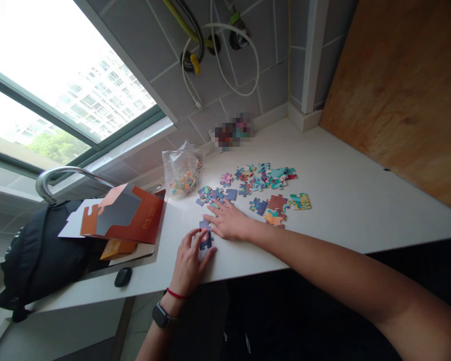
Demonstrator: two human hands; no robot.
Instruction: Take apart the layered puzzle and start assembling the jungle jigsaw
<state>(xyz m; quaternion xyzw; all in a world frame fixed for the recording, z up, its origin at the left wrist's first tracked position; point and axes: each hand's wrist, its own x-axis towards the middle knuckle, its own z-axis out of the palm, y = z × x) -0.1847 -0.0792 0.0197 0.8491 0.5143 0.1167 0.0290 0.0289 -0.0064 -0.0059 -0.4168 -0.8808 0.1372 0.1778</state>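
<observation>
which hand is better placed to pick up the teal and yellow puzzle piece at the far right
Probably the right hand: it lies closer to the teal and yellow piece, while the left hand is farther left, at a dark blue piece.

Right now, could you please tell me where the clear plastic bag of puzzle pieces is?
In the head view, the bag sits left of centre on the countertop, between the orange-and-grey box and the loose puzzle pieces.

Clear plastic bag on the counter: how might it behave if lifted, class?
The bag would probably sag, its film being thin and crumpled. It looks fairly light, holding small puzzle pieces. These seem loose, so would likely shift.
</observation>
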